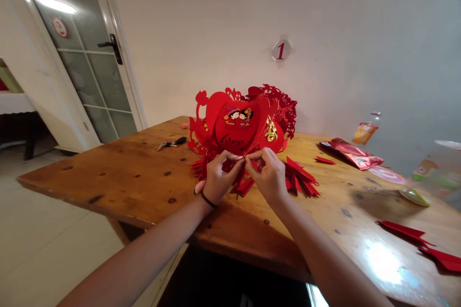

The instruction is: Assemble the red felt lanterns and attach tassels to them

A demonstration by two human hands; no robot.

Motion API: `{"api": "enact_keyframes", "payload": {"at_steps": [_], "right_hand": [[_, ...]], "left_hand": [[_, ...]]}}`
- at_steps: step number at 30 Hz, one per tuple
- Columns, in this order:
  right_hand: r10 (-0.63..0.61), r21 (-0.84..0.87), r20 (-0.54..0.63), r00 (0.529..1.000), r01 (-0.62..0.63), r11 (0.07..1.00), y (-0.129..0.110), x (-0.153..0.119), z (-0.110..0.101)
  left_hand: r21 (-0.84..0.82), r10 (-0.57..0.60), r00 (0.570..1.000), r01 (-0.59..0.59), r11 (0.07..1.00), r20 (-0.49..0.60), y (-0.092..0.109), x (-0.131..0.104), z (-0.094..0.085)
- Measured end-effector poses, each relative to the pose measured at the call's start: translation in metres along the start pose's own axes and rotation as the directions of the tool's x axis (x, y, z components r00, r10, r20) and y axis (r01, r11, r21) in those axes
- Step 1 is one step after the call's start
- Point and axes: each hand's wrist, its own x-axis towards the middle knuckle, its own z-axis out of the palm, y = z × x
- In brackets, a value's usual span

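A red paper lantern (pixel 236 127) stands on the wooden table, with cut-out scrolls along its sides, a cartoon couple and "Love" written on its front panel. At its lower front edge my left hand (pixel 222 175) pinches thumb and forefinger together. Facing it, my right hand (pixel 267 172) pinches too, and the fingertips nearly meet. A small red part of the lantern shows between them; its exact shape is hidden. Red folded paper pieces (pixel 299 177) fan out beside my right hand, and more lie beneath the lantern. Behind it is another lacy red paper ornament (pixel 277 100).
The wooden table (pixel 126 177) ends at a near edge close to my body. Keys (pixel 171 144) lie to the left. On the right are a red foil packet (pixel 351 153), a clear plastic container (pixel 437 168), a bottle (pixel 366 128) and loose red paper strips (pixel 403 231).
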Motion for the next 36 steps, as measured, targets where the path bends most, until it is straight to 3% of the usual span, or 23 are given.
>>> {"api": "enact_keyframes", "payload": {"at_steps": [19,25,28,36], "right_hand": [[-0.195,-0.137,0.018,0.981,0.196,0.971,0.004,0.002,-0.006],[-0.293,-0.136,0.147,0.945,0.312,0.94,0.005,0.006,-0.014],[-0.254,-0.088,0.124,0.959,0.265,0.96,0.005,0.007,-0.014],[-0.004,0.077,0.061,0.998,-0.001,0.997,0.0,0.002,-0.008]], "left_hand": [[0.048,0.111,0.994,-0.111,0.993,0.002,-0.002,0.001,-0.002],[0.093,0.149,0.989,-0.148,0.985,0.003,-0.002,0.0,-0.003],[0.122,0.185,0.983,-0.184,0.975,-0.003,-0.002,0.0,-0.004],[0.2,0.25,0.967,-0.253,0.946,0.04,0.004,0.001,-0.006]]}}
